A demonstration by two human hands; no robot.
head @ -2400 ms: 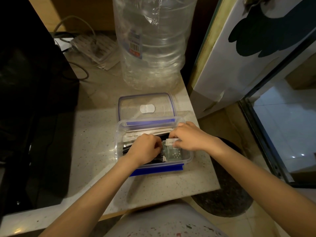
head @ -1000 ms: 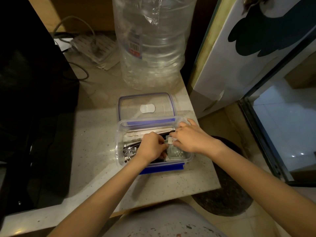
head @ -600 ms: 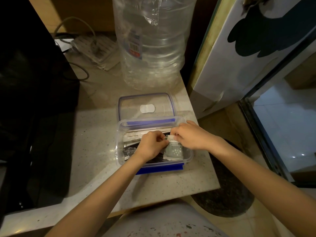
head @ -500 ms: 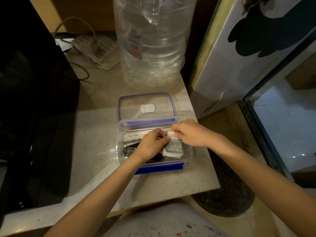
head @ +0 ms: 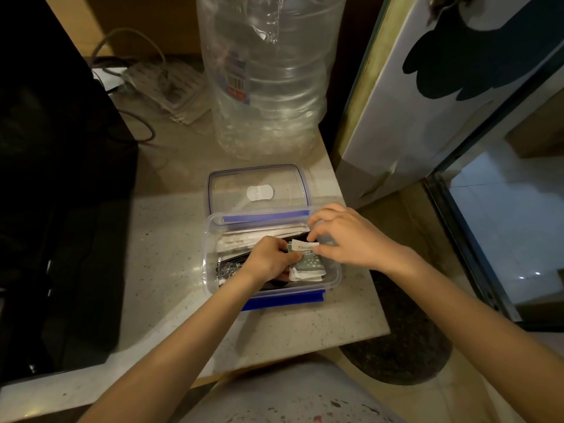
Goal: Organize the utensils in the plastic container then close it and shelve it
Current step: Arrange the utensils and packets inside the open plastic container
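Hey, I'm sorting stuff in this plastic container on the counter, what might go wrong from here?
1. The small packet pinched by your left hand and right hand stands higher than the rest; left like that, it may stop the lid from sealing.
2. The container sits near the counter's front right corner, so a push could slide it toward the edge.

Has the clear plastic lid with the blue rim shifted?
No. The clear lid lies in the same spot between the big water bottle and the container.
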